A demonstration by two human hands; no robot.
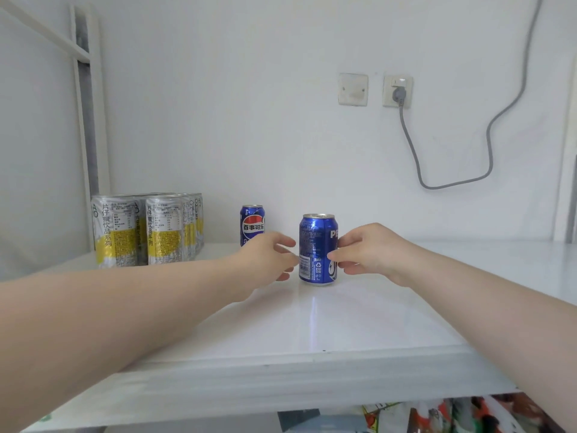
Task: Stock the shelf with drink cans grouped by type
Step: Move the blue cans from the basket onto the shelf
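White shelf board (312,323) against a bare wall (249,120): the near blue can (317,248) stands upright at mid-shelf, flanked by both your hands; your right hand (368,251) curls thumb and fingers onto its right side; your left hand (268,257) sits loosely curved at its left side, contact impossible to confirm; the second blue can (251,225) waits behind and to the left of it, probably the group it should join, with only your left hand between them; yellow-and-silver cans (146,229) cluster farther left.

View: head-worn, faces forward and slightly down across the shelf (312,326) toward the far wall (237,126).
Nearness: close to the shelf's near edge.
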